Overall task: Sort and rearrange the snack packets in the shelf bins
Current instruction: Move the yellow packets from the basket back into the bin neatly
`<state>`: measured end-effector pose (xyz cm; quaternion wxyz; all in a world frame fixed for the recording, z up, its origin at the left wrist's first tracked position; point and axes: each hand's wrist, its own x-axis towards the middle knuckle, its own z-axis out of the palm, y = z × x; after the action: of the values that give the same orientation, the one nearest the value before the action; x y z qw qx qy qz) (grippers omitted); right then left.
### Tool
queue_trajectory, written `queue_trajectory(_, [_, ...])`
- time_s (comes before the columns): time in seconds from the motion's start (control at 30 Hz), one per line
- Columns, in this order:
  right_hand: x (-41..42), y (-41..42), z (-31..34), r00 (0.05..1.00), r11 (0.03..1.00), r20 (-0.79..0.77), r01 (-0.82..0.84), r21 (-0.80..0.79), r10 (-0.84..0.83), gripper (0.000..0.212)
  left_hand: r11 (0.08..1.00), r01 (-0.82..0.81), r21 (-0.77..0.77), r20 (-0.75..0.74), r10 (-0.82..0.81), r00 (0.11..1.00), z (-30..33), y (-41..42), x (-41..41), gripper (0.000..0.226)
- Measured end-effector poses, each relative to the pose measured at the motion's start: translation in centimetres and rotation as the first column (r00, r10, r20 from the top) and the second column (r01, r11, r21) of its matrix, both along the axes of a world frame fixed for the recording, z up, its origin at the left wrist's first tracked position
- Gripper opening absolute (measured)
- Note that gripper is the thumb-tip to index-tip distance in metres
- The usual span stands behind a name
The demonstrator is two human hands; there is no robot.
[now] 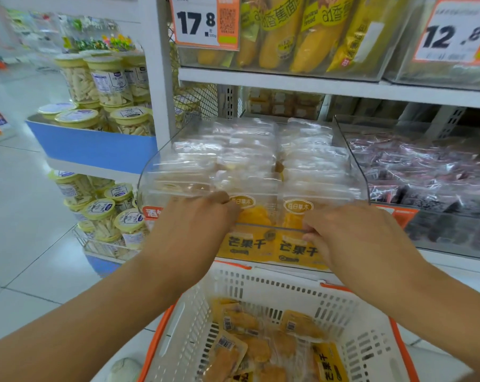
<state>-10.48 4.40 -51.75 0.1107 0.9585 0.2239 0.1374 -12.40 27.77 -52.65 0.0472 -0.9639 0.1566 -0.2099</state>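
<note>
Both hands are at the front of the clear bin (161, 161) on the middle shelf. The left hand (194, 224) has its fingers curled over the bin's front edge onto the packets (249, 166) stacked inside. The right hand (354, 238) pinches the front row of yellow mango packets (296, 216), though its fingertips are partly hidden, so the hold is hard to judge. Below the hands sits a white basket (260, 288) with orange rim, more mango packets lying loose inside. A neighbouring bin (426, 166) holds dark packets.
</note>
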Motion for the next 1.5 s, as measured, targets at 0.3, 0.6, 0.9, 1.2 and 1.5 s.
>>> queue_trajectory(0.3, [-3.2,3.3,-8.2,0.856,0.969,-0.455,-0.236,0.079,0.245,0.029,0.997,0.003,0.078,-0.493,0.036,0.869,-8.3,-1.3,-2.3,0.03])
queue_trajectory(0.6, [-0.2,-1.8,-29.7,0.417,0.945,-0.903,0.324,0.038,-0.106,0.087,0.889,-0.454,0.054,-0.904,0.237,0.356,-29.4,1.4,-2.1,0.067])
queue_trajectory(0.9, [-2.2,-2.9,-42.2,0.135,0.791,-0.901,0.544,-0.279,-0.411,0.147,0.783,-0.593,0.186,-0.955,0.286,0.078,-41.4,1.2,-1.4,0.142])
queue_trajectory(1.2, [-4.5,-1.8,-42.0,0.431,0.81,-0.774,0.56,-0.174,-0.464,0.092,0.715,-0.688,0.124,-0.93,0.326,0.171,-42.4,0.7,-1.3,0.139])
queue_trajectory(1.5, [-4.1,-1.6,-39.0,0.719,0.977,-0.662,0.163,-0.138,-0.213,0.024,0.46,-0.885,-0.079,-0.944,0.249,0.214,-37.6,0.2,-2.3,0.014])
